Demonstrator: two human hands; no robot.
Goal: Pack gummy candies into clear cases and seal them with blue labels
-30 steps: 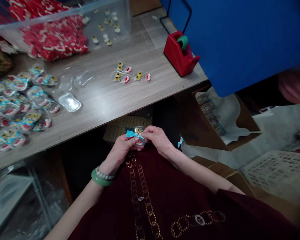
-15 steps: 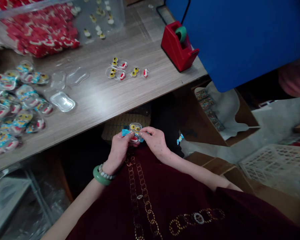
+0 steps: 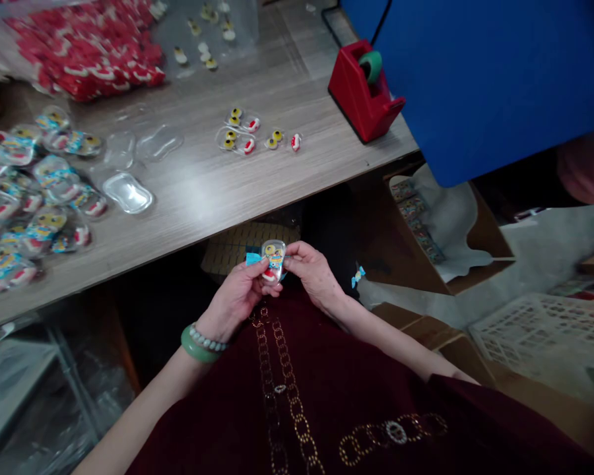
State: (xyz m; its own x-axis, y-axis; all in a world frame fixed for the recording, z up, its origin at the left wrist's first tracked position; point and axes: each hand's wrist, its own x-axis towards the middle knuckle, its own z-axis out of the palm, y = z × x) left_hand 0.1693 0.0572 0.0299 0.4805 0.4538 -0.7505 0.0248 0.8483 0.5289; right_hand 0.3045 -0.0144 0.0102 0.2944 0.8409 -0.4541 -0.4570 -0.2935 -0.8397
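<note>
Both my left hand (image 3: 236, 295) and my right hand (image 3: 311, 272) pinch a clear plastic blister pack (image 3: 274, 261) in front of my chest. It holds yellow eye-shaped sweets, a red-and-white piece and a blue printed paper with a tab sticking out to the left. My fingers hide part of its lower edge. Beyond my hands, on the wood-grain table (image 3: 198, 191), lie several filled packs (image 3: 24, 198), several empty clear shells (image 3: 127, 192) and small loose yellow and red pieces (image 3: 247, 132). None of these touches my hands.
A red tape dispenser (image 3: 365, 92) stands under a blue board (image 3: 485, 86). Red packets (image 3: 79, 53) and a clear plastic bin (image 3: 202, 39) sit at the table's far side. To the right are a cardboard box of packets (image 3: 416, 224) and a white plastic crate (image 3: 539, 336).
The pack has turned from sideways to nearly upright between my fingers, with its printed paper now facing me. My hands have shifted slightly closer together.
</note>
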